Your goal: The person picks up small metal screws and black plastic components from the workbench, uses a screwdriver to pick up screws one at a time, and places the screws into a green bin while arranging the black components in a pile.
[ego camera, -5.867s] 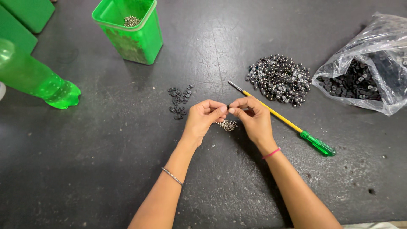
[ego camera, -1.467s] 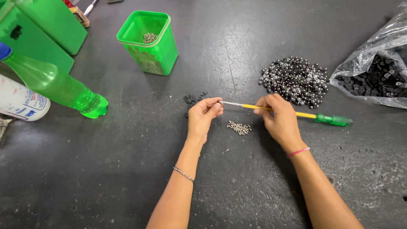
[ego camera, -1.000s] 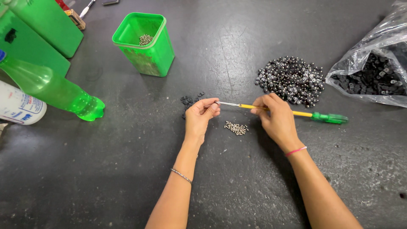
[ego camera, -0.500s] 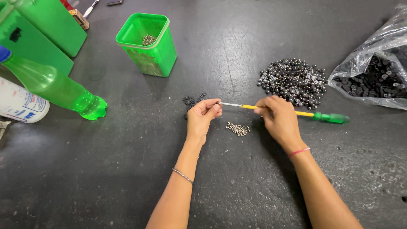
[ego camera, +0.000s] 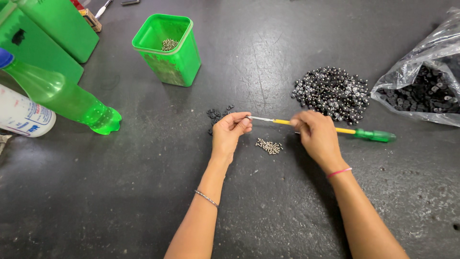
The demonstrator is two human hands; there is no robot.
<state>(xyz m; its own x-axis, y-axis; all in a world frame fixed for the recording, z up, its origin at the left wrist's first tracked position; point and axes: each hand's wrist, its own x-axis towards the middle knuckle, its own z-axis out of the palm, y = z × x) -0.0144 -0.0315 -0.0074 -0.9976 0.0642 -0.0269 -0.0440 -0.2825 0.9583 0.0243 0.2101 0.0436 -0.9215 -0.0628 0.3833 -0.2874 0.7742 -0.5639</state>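
Flanking screwdriver (ego camera: pixel 330 129): bead pile (ego camera: pixel 331 93), screws (ego camera: pixel 269 146)

Matt dark tabletop (ego camera: pixel 120 201) — glossy plastic tub (ego camera: pixel 167 62)

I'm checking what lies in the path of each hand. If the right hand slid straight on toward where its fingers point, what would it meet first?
Likely the left hand: the right hand points left along the screwdriver, whose metal tip sits at the left fingertips.

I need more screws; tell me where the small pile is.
Head view: the screws lie on the table centre, just below the screwdriver, between the left hand and right hand.
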